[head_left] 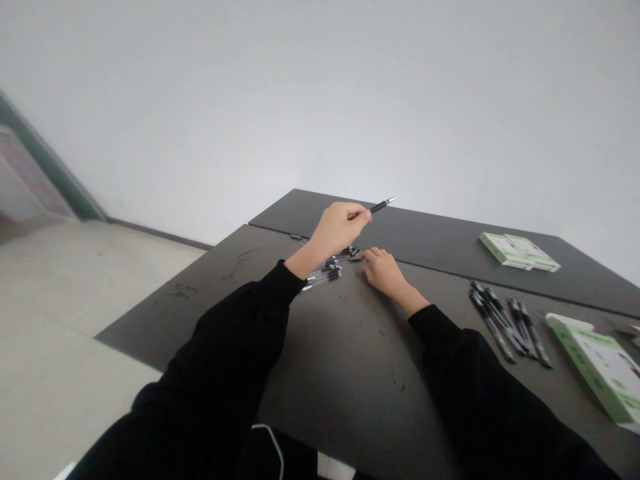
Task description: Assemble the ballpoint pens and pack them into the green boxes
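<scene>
Bench: we work at a dark grey bench [360, 373], two tops meeting at a seam, with a pile of black pens [324, 273] on it.
Left hand: our left hand [337, 230] sits just above the pile, fingers [356, 215] closed on a black pen [381, 206].
Right hand: our right hand [384, 272] lies just right of the pile, fingers [371, 255] loosely curled, holding nothing.
Farther right: loose pens [510, 323] and green-and-white boxes [595, 363].

Before me: white wall [320, 100], soft even light, no window in view. Dark skirting [155, 232] runs along its base, above a pale floor [75, 287]. Far left, a green-edged panel [33, 177], its surface partly cut off by the frame. I work at two dark tables, the near table [350, 380] scuffed, its edge meeting the far table [440, 247].
</scene>
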`<control>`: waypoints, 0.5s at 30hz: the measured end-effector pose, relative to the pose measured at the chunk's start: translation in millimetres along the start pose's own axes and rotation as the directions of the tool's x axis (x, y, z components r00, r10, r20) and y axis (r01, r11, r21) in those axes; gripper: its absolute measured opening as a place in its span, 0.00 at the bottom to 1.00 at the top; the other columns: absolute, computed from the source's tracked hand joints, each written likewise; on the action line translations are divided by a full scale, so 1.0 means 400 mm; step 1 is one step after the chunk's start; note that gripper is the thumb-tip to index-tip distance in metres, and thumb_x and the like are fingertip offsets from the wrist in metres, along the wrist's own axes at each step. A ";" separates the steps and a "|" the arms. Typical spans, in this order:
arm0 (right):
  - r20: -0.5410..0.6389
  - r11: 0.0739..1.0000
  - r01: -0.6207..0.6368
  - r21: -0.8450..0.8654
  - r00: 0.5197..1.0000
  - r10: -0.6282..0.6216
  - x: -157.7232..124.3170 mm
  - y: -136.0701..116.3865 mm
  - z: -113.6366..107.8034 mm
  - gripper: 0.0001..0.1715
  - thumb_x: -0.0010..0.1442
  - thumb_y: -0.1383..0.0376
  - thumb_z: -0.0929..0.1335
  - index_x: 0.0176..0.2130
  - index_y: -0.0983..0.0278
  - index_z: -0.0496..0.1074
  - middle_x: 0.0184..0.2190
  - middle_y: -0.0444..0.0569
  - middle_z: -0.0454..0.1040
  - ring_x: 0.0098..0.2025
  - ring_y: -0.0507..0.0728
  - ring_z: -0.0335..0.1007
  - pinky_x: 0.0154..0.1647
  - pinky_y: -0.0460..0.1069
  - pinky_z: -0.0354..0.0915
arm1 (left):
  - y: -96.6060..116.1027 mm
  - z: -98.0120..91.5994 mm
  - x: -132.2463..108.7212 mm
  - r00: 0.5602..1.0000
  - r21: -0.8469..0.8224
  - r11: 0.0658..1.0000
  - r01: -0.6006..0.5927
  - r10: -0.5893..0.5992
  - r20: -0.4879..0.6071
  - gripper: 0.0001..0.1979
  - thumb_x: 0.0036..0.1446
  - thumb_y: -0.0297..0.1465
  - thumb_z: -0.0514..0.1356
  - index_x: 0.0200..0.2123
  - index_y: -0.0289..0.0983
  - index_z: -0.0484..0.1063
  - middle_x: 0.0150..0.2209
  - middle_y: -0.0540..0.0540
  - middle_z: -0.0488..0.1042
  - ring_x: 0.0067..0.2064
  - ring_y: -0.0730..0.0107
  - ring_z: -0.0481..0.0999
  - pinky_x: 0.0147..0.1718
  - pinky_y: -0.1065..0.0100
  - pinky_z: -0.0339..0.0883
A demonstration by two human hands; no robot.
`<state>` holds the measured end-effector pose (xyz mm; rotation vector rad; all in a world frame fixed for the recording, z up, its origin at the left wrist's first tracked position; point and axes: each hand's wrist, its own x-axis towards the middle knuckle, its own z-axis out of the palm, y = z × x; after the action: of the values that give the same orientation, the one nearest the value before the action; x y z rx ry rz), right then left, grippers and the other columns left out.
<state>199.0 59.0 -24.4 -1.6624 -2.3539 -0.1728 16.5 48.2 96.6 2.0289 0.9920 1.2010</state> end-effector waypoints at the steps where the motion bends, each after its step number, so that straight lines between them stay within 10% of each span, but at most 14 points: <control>1: -0.009 1.000 -0.003 -0.004 1.000 0.003 0.007 0.005 0.000 0.21 0.63 0.70 0.64 0.55 0.69 0.71 0.49 0.61 0.71 0.51 0.64 0.65 0.51 0.54 0.58 | 0.002 0.000 -0.001 1.000 0.002 1.000 0.006 -0.006 0.005 0.12 0.61 0.31 0.55 0.30 0.35 0.76 0.19 0.53 0.65 0.24 0.75 0.61 0.27 0.70 0.53; 15: 0.065 0.996 0.010 0.091 0.998 -0.016 -0.040 -0.006 -0.042 0.09 0.61 0.68 0.67 0.36 0.66 0.78 0.39 0.58 0.78 0.45 0.62 0.71 0.47 0.54 0.61 | -0.001 0.002 -0.009 0.996 0.034 0.999 0.009 -0.012 0.093 0.13 0.60 0.32 0.55 0.30 0.35 0.77 0.19 0.53 0.64 0.22 0.76 0.60 0.25 0.70 0.51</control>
<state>204.2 39.7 -12.5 -1.6348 -2.3825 -0.0133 15.8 45.4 94.3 2.0831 0.9828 1.0807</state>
